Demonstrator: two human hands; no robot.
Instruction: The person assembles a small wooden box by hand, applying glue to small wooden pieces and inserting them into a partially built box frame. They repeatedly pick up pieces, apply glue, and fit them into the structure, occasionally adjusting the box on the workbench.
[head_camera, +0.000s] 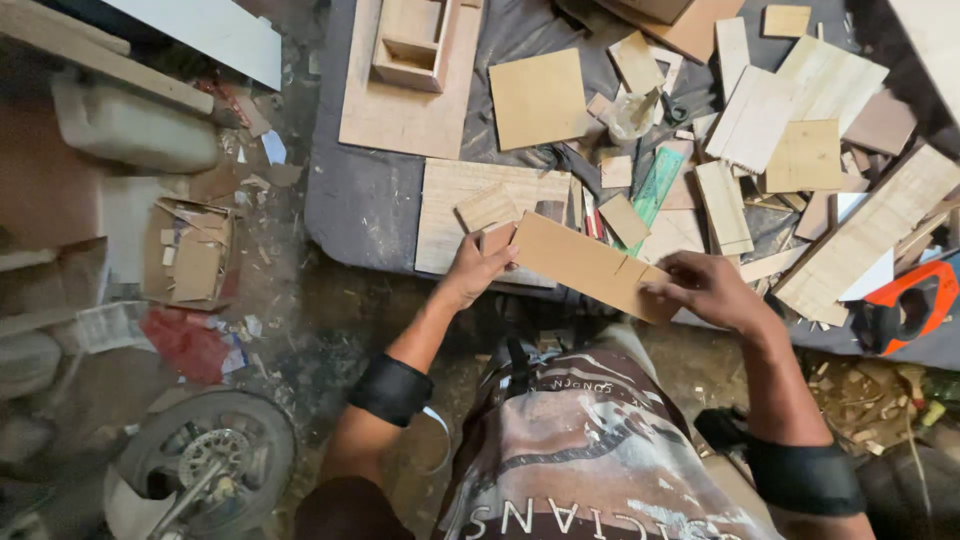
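Left hand (478, 268) and right hand (708, 290) grip one long board (590, 266) at frame centre — fingers closed on its ends, thumbs on top — above the scrap-covered table (370, 205), near a green ruler (655, 184).

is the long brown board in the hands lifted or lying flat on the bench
Lifted. The long brown board is held at both ends by the left hand and right hand, slanting past the bench edge with floor below it.

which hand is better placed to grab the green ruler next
Probably the right hand: it grips the long board's near end, just below the green ruler. The left hand sits farther left.
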